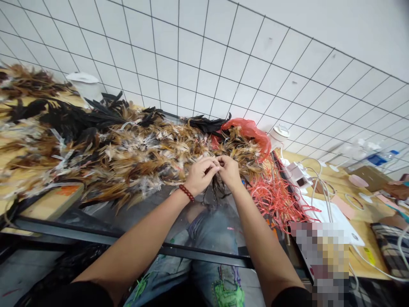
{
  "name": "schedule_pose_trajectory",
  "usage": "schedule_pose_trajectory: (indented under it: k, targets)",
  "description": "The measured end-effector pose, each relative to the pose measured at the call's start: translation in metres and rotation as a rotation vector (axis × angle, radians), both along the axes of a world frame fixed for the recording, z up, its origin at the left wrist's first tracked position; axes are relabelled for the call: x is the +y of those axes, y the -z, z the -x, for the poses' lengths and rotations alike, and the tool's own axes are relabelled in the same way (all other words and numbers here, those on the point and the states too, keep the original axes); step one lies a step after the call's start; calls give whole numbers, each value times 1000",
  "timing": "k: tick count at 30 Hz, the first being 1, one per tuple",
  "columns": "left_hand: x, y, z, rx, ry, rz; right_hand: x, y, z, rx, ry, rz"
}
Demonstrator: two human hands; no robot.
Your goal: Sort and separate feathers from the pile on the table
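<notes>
My left hand (pixel 200 175) and my right hand (pixel 228 170) meet fingertip to fingertip over a glass tabletop (pixel 134 213). Both are closed in a pinch on a small bunch of dark feathers (pixel 217 187) that hangs down between them. A red bead bracelet (pixel 186 192) sits on my left wrist. Just beyond my hands lies a big heap of brown, white and black feathers (pixel 111 157) spread across the table.
A tangle of red strings (pixel 277 200) lies right of my hands, with a red plastic bag (pixel 249 130) behind. White cables (pixel 316 179), a white device (pixel 297 175) and small items cover the wooden table at right. A white tiled wall (pixel 204 55) stands behind.
</notes>
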State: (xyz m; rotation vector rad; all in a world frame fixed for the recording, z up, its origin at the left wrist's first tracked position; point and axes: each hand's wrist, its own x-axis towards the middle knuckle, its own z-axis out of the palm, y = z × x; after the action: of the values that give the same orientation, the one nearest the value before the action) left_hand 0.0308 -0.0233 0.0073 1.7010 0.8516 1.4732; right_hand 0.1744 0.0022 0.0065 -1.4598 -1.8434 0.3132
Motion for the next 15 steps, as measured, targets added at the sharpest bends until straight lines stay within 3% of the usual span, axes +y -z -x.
schedule_pose_trajectory:
  k: [4, 7, 15]
  targets:
    - [5, 9, -5, -172, 57, 344, -12, 12, -4, 5, 103, -49]
    - [11, 14, -5, -250, 6, 458, -19, 13, -6, -33, 104, -114]
    - [18, 20, -7, -306, -29, 403, -27, 10, -2, 85, 109, -125]
